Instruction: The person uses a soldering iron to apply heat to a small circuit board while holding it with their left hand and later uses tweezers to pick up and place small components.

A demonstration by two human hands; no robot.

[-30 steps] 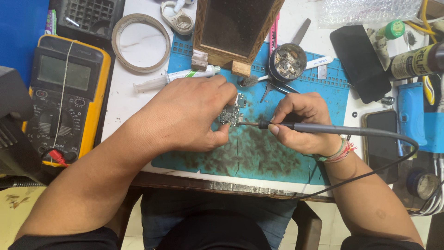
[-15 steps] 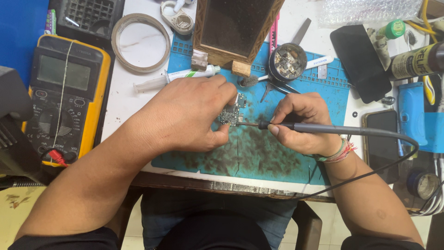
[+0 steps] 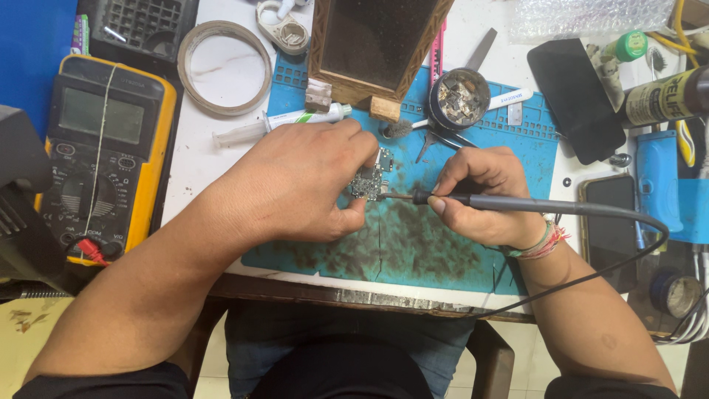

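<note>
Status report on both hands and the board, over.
Left hand pinching small circuit board. Right hand gripping soldering iron, tip at board edge. Nothing blocking.

Both forearms were bare; black short sleeves showed at near edge. Right hand [image 3: 484, 196] wore braided thread band, red/green/pink, w/ loose tassel. Left hand [image 3: 306, 185] wore nothing. Dark jeans below.
</note>
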